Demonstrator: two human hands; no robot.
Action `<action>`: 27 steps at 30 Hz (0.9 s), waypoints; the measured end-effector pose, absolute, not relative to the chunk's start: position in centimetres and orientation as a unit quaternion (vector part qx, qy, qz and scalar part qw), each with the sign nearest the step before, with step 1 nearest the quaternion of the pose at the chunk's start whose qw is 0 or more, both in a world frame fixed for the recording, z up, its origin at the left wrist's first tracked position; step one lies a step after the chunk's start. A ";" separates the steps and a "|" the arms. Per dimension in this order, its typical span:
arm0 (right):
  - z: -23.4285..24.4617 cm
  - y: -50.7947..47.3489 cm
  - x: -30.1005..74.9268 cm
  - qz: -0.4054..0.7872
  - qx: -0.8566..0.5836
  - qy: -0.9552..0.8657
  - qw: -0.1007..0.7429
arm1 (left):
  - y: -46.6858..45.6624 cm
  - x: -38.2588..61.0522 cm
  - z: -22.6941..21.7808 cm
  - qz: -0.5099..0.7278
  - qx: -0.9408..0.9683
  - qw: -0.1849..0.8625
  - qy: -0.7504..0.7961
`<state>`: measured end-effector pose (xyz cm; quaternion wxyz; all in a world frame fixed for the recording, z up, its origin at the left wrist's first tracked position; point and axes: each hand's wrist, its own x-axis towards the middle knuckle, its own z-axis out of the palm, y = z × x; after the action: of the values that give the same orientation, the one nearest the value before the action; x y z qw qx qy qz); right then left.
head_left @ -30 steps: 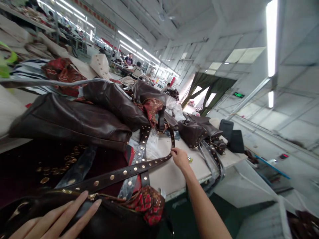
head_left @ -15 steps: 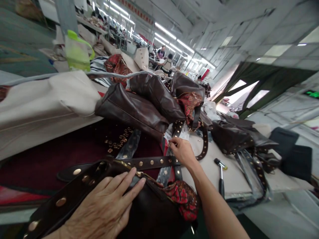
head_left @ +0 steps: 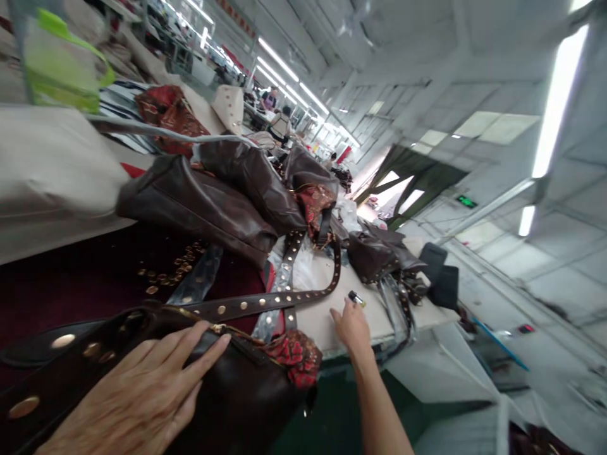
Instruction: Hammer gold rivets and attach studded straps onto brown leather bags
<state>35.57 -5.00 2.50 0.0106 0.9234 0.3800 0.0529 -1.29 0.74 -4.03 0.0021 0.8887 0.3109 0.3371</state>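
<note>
Workshop bench (head_left: 315, 303), hand-level view: left hand (head_left: 128, 395) spread flat on a brown leather handbag (head_left: 246, 398), its studded strap (head_left: 265, 302) running across the bench. Right hand (head_left: 349, 328), loosely open and empty, lies just below a small metal item (head_left: 356, 298); taking it would call for closing the fingers.

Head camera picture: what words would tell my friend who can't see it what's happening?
A person's left hand rests on a dark brown leather bag, while the right hand reaches toward a small metal tool on a white table. A studded leather strap lies across the table, with more brown leather bags piled behind.
</note>
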 end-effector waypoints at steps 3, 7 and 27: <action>0.6 -8.6 39.1 0.038 0.948 0.315 0.018 | 1.2 -1.0 -4.6 0.332 0.891 0.006 0.311; 0.5 -11.3 41.3 -0.032 0.953 0.300 -0.003 | 0.7 -1.6 -2.7 0.304 0.903 -0.048 0.300; 2.8 -15.0 19.5 -0.264 0.709 0.580 -0.303 | 0.2 -2.1 -0.4 0.194 0.933 0.001 0.303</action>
<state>19.52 -14.96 2.80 -0.3032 0.7086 0.5800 -0.2638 -2.06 0.20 -0.40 0.0012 0.9330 0.3030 0.1944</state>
